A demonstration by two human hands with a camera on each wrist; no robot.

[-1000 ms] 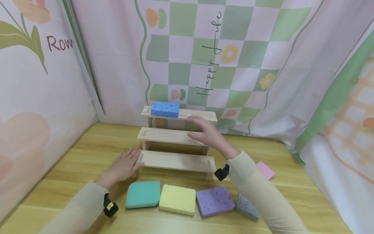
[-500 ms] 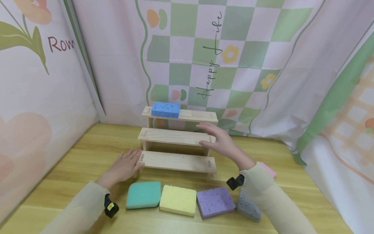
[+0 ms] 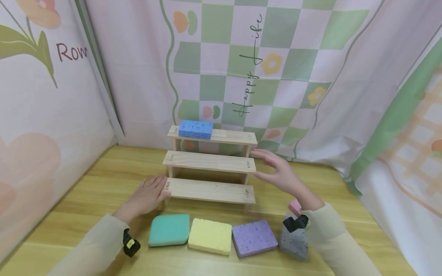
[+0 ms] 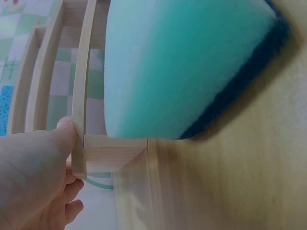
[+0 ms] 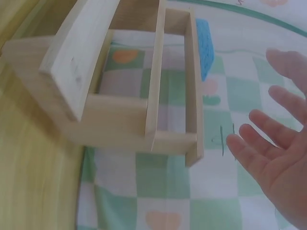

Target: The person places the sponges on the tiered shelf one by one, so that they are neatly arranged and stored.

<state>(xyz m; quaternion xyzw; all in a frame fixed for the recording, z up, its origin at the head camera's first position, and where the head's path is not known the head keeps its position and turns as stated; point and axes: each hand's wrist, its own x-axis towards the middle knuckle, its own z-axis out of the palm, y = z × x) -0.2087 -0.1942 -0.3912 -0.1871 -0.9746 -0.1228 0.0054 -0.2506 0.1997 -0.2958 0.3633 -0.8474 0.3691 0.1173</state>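
A three-tier wooden shelf [image 3: 210,190] stands on the table, with a blue sponge [image 3: 195,129] lying at the left of its top tier. My left hand [image 3: 148,196] holds the left end of the lowest tier; in the left wrist view the thumb is on the board's edge and the fingers curl past its end. My right hand [image 3: 279,174] hovers just off the shelf's right side, fingers spread and holding nothing. The right wrist view shows its palm [image 5: 283,177] beside the upper tiers.
In front of the shelf lie a teal sponge [image 3: 169,230], a yellow sponge [image 3: 210,236], a purple sponge [image 3: 254,238] and a grey sponge [image 3: 294,242]. A pink sponge [image 3: 295,207] is partly hidden by the right wrist. A printed curtain [image 3: 221,57] hangs behind.
My right hand has moved to the right, from over the upper tiers to beside the shelf. The left hand and the blue sponge have stayed put.
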